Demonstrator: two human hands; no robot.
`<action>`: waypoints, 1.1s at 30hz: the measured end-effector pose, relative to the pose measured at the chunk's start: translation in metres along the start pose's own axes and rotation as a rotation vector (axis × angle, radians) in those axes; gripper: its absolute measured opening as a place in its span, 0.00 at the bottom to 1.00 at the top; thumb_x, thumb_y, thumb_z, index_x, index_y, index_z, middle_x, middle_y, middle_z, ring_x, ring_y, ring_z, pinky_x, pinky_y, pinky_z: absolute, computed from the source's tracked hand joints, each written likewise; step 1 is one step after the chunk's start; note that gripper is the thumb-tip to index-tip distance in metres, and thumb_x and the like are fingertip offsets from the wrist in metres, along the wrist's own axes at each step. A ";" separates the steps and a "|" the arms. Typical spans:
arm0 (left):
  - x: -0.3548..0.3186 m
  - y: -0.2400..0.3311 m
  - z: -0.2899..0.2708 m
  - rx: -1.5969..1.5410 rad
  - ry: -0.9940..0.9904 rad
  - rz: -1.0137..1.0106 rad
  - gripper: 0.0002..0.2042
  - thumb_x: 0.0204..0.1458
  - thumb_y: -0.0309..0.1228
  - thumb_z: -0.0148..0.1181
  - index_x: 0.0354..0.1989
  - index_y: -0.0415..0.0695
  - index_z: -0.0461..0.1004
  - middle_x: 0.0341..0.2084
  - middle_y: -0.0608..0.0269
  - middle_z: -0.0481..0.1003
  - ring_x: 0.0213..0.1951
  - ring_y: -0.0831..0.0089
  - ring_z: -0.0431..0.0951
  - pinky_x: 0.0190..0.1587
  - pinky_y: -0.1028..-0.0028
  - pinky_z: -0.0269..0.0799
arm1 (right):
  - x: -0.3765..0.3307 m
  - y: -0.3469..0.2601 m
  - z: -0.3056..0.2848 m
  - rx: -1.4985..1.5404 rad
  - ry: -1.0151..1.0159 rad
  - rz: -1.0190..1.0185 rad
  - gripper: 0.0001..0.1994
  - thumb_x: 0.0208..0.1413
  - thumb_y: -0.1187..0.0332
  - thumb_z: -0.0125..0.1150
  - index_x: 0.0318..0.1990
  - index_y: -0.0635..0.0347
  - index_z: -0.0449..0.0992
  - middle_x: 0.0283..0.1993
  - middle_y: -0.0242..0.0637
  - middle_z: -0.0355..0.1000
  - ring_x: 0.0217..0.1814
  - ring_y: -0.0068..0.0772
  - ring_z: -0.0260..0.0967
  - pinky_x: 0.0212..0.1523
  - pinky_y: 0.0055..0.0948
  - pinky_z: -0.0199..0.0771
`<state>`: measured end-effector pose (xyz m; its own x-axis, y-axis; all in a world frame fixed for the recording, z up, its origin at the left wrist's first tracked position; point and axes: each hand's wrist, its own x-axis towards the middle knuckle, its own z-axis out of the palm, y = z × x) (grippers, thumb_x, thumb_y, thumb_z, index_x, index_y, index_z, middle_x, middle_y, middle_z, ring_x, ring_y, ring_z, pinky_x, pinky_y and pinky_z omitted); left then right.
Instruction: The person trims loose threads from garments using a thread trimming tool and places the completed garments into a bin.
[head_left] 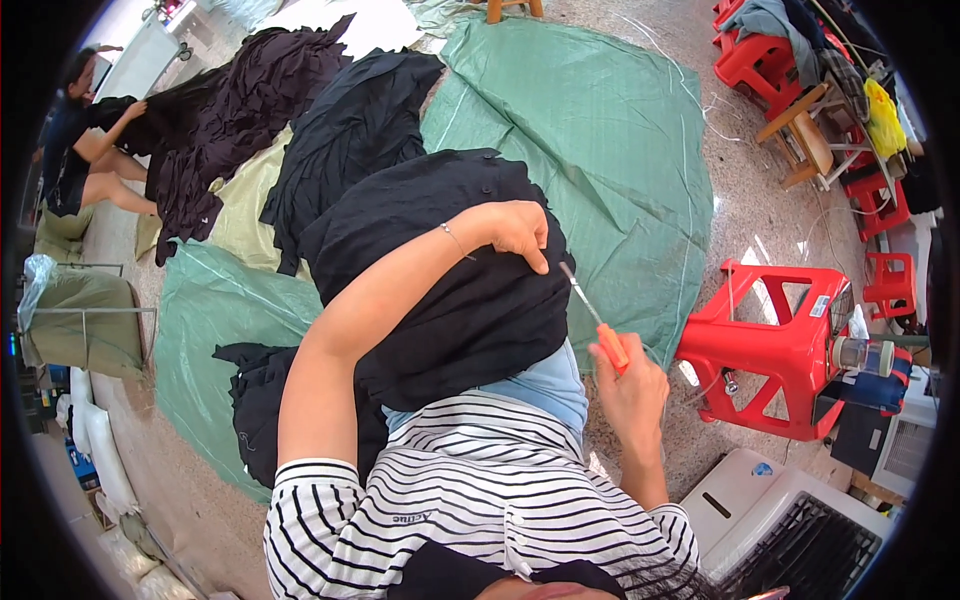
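The left hand comes across the body and presses down on a black garment heaped over the person's lap, fingers curled into the cloth, the grip pinching a fold of it near the top of the heap; the right hand is clenched round the orange handle of a small thread snip, its thin metal tip pointing up and left, close to the left thumb and just off the edge of the black cloth; whether the tip touches the cloth I cannot tell. The garment lies across the knees, above a light blue cloth and the striped shirt. Beyond it, more dark garments are piled in rows on a green tarpaulin spread over the speckled floor; a red plastic stool stands just to the right of the right hand, with more red stools farther back; a white plastic crate sits at the lower right. At the far left another person sits on the floor, handling a dark garment from the pile.
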<state>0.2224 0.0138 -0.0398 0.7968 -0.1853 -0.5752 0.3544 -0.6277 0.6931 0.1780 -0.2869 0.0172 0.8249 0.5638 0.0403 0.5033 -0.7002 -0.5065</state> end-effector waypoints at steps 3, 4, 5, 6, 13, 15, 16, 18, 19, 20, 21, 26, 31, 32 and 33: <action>0.010 0.004 0.014 0.151 0.083 0.068 0.19 0.39 0.34 0.74 0.38 0.35 0.80 0.31 0.51 0.82 0.36 0.61 0.82 0.41 0.66 0.76 | -0.001 0.007 -0.009 -0.040 -0.027 0.081 0.15 0.59 0.54 0.63 0.36 0.56 0.72 0.22 0.48 0.74 0.24 0.58 0.72 0.24 0.51 0.68; 0.014 0.001 0.019 0.154 0.082 0.071 0.19 0.39 0.34 0.74 0.38 0.35 0.80 0.31 0.51 0.82 0.36 0.61 0.82 0.41 0.66 0.76 | -0.002 0.008 -0.010 -0.070 -0.059 0.113 0.15 0.59 0.54 0.63 0.35 0.56 0.72 0.22 0.48 0.74 0.24 0.59 0.73 0.24 0.51 0.68; 0.017 -0.002 0.023 0.131 0.154 0.064 0.18 0.39 0.33 0.73 0.37 0.35 0.81 0.30 0.52 0.82 0.36 0.61 0.82 0.40 0.66 0.76 | -0.003 0.009 -0.009 -0.070 -0.055 0.115 0.15 0.59 0.54 0.63 0.35 0.56 0.72 0.22 0.48 0.74 0.24 0.59 0.73 0.24 0.51 0.68; 0.018 0.000 0.024 0.108 0.219 0.062 0.16 0.40 0.32 0.72 0.36 0.35 0.81 0.30 0.52 0.82 0.35 0.62 0.82 0.40 0.66 0.76 | -0.004 0.011 -0.007 -0.082 -0.064 0.104 0.16 0.58 0.53 0.63 0.35 0.56 0.72 0.21 0.49 0.73 0.24 0.59 0.73 0.24 0.52 0.68; 0.014 -0.002 0.026 -0.004 0.287 -0.002 0.10 0.44 0.27 0.67 0.35 0.36 0.81 0.28 0.53 0.81 0.34 0.66 0.82 0.39 0.67 0.75 | 0.001 0.018 -0.001 -0.115 -0.078 0.114 0.16 0.58 0.52 0.63 0.35 0.57 0.72 0.20 0.52 0.73 0.24 0.61 0.72 0.23 0.54 0.68; 0.016 -0.009 0.030 -0.084 0.294 0.044 0.09 0.47 0.26 0.66 0.36 0.35 0.79 0.27 0.57 0.80 0.32 0.72 0.79 0.38 0.70 0.73 | 0.002 0.018 -0.001 -0.074 -0.038 0.124 0.16 0.59 0.52 0.62 0.36 0.57 0.72 0.21 0.52 0.73 0.24 0.61 0.73 0.24 0.54 0.68; 0.015 -0.010 0.031 -0.146 0.303 0.070 0.09 0.48 0.25 0.65 0.37 0.35 0.78 0.27 0.60 0.80 0.31 0.74 0.77 0.37 0.72 0.72 | 0.003 0.019 -0.001 -0.036 0.001 0.138 0.16 0.59 0.52 0.62 0.37 0.57 0.72 0.21 0.52 0.73 0.25 0.62 0.73 0.25 0.54 0.68; 0.004 -0.008 0.022 -0.391 0.367 0.190 0.06 0.52 0.24 0.63 0.37 0.37 0.76 0.28 0.67 0.77 0.32 0.81 0.74 0.37 0.77 0.71 | 0.004 0.031 0.002 0.008 0.088 0.221 0.16 0.59 0.53 0.61 0.41 0.56 0.74 0.23 0.52 0.74 0.27 0.62 0.73 0.26 0.53 0.68; -0.010 -0.004 0.014 -0.467 0.458 0.259 0.05 0.53 0.24 0.62 0.37 0.37 0.76 0.29 0.69 0.77 0.33 0.82 0.74 0.38 0.78 0.71 | 0.004 0.031 -0.003 0.040 0.122 0.265 0.15 0.60 0.53 0.61 0.44 0.53 0.75 0.26 0.53 0.75 0.30 0.62 0.74 0.29 0.52 0.69; -0.012 -0.013 0.003 -0.537 0.561 0.292 0.05 0.54 0.25 0.63 0.37 0.38 0.77 0.29 0.69 0.77 0.34 0.81 0.74 0.39 0.78 0.71 | 0.004 0.039 -0.003 0.066 0.135 0.302 0.15 0.61 0.53 0.61 0.45 0.53 0.75 0.27 0.53 0.75 0.31 0.62 0.74 0.30 0.52 0.70; -0.017 -0.028 -0.010 -0.549 0.706 0.313 0.05 0.53 0.24 0.63 0.37 0.39 0.77 0.30 0.69 0.78 0.35 0.82 0.75 0.40 0.78 0.72 | 0.004 0.044 -0.004 0.092 0.142 0.334 0.15 0.61 0.53 0.60 0.46 0.53 0.75 0.28 0.53 0.75 0.32 0.62 0.74 0.31 0.52 0.70; -0.030 -0.055 -0.059 0.198 1.119 -0.461 0.28 0.45 0.53 0.67 0.44 0.40 0.81 0.48 0.49 0.78 0.60 0.51 0.69 0.60 0.51 0.62 | 0.009 0.055 0.002 0.072 0.135 0.346 0.17 0.61 0.51 0.59 0.46 0.54 0.74 0.28 0.54 0.75 0.34 0.64 0.74 0.32 0.54 0.69; -0.014 -0.080 -0.067 -0.028 0.956 -0.403 0.18 0.41 0.45 0.71 0.37 0.47 0.83 0.40 0.52 0.81 0.41 0.54 0.82 0.51 0.64 0.73 | 0.012 0.050 0.011 0.062 0.123 0.345 0.17 0.62 0.50 0.58 0.44 0.54 0.74 0.29 0.55 0.75 0.35 0.65 0.73 0.33 0.56 0.68; -0.015 -0.061 -0.062 -0.003 1.086 -0.292 0.15 0.43 0.41 0.70 0.35 0.45 0.82 0.39 0.50 0.81 0.41 0.53 0.81 0.49 0.62 0.73 | 0.011 0.052 0.011 0.074 0.136 0.358 0.17 0.62 0.50 0.58 0.44 0.55 0.73 0.29 0.55 0.75 0.35 0.65 0.73 0.34 0.56 0.68; -0.023 -0.041 -0.057 0.023 1.218 -0.183 0.12 0.45 0.38 0.69 0.34 0.43 0.81 0.38 0.49 0.81 0.41 0.52 0.80 0.47 0.60 0.73 | 0.011 0.053 0.011 0.073 0.138 0.367 0.17 0.62 0.50 0.58 0.44 0.55 0.73 0.29 0.55 0.75 0.35 0.65 0.73 0.34 0.56 0.68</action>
<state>0.2174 0.0863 -0.0301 0.6770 0.7252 0.1254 0.5102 -0.5853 0.6302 0.2107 -0.3131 -0.0190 0.9760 0.2138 -0.0420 0.1527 -0.8084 -0.5685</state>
